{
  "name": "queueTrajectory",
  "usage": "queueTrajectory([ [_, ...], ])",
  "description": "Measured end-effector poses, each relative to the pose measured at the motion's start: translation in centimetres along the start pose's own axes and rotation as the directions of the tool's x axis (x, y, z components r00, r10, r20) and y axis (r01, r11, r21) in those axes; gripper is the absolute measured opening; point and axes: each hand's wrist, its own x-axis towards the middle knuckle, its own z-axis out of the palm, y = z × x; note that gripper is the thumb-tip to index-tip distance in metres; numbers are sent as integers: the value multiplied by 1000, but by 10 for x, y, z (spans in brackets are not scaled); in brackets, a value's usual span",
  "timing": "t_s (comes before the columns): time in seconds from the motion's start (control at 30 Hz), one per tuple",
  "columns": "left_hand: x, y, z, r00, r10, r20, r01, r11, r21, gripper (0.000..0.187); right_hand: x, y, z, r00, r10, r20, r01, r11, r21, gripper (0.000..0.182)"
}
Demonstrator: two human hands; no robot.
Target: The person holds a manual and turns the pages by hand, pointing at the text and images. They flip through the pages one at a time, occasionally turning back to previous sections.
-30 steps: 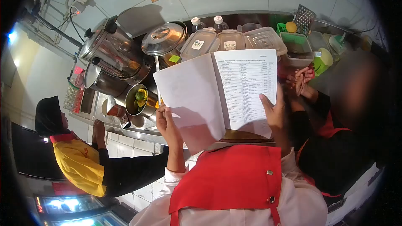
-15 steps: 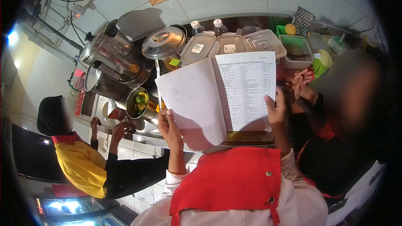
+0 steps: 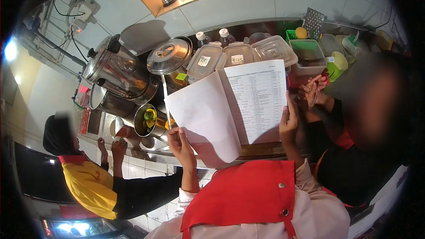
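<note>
An opened booklet of printed sheets (image 3: 261, 106) is held up in front of my chest, above the counter edge. Its left page looks blank and curves downward; the right page carries a printed table, too small to read fully. My left hand (image 3: 182, 148) pinches the lower left edge of the blank page. On the right page's outer edge, my right hand (image 3: 290, 121) grips with the thumb in front and the fingers partly hidden behind the paper.
Behind the booklet stand lidded plastic boxes (image 3: 239, 55), a lidded steel pot (image 3: 169, 56) and a tall steel urn (image 3: 119, 68). A steel pot with green and yellow fruit (image 3: 149, 117) is at left. One co-worker (image 3: 90, 181) stands left, another (image 3: 363, 150) close on the right.
My view has shifted slightly, so the counter things sit a little lower and to the left. My right thumb now lies closer along the page edge. Both hands keep hold of the booklet.
</note>
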Motion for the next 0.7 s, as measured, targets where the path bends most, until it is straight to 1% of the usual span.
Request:
queueTrajectory([
  [0.03, 0, 1, 1, 1000, 3, 4, -3, 1000, -1, 9, 1, -1, 0, 1000, 0, -5, 0, 1000, 0, 40],
  [0.1, -1, 2, 3, 1000, 0, 11, 0, 1000, -12, 9, 3, -2, 2, 991, -107, -86, 99, 991, -92, 37],
  [0.13, 0, 2, 4, 1000, 4, 13, -4, 1000, -14, 9, 2, 1, 4, 990, -109, -90, 100, 991, -91, 37],
  [0.2, 1, 1, 5, 1000, 22, -14, -22, 1000, -5, 10, -1, 6, 7, 983, -39, -182, 41, 999, 7, 25],
  [0.23, 2, 0, 5, 1000, 25, -15, -25, 1000, -6, 10, -1, 6, 7, 982, -42, -184, 44, 999, 9, 25],
  [0.3, 3, -1, 4, 999, 45, -22, -44, 999, 12, 10, 0, 4, 4, 981, 52, -186, -48, 999, 25, 15],
  [0.33, 3, -1, 4, 999, 43, -22, -43, 999, 8, 10, 1, 4, 5, 981, 48, -186, -45, 999, 21, 15],
  [0.4, 3, -3, 3, 998, 56, -36, -55, 998, 34, 9, 2, 9, 6, 975, 76, -208, -50, 991, 126, 17],
  [0.43, 3, -4, 3, 998, 48, -36, -47, 998, 29, 9, 1, 15, 6, 976, 73, -205, -50, 992, 117, 17],
  [0.5, 4, -5, 2, 997, 72, -32, -71, 997, 22, 9, -2, 26, 8, 963, 256, -84, -210, 909, 361, 24],
  [0.53, 3, -4, 2, 998, 61, -31, -60, 998, 14, 9, -3, 31, 7, 963, 257, -82, -212, 910, 357, 24],
  [0.6, 2, -3, 1, 998, 54, -27, -53, 998, 26, 8, -3, 35, 6, 923, 369, 111, -368, 760, 536, 28],
  [0.63, 2, -2, 1, 998, 49, -26, -48, 998, 38, 8, -5, 35, 5, 921, 374, 103, -369, 758, 538, 28],
  [0.7, 1, -2, 1, 999, 50, -15, -49, 998, 34, 7, -5, 32, 2, 907, 381, 180, -421, 795, 437, 27],
])
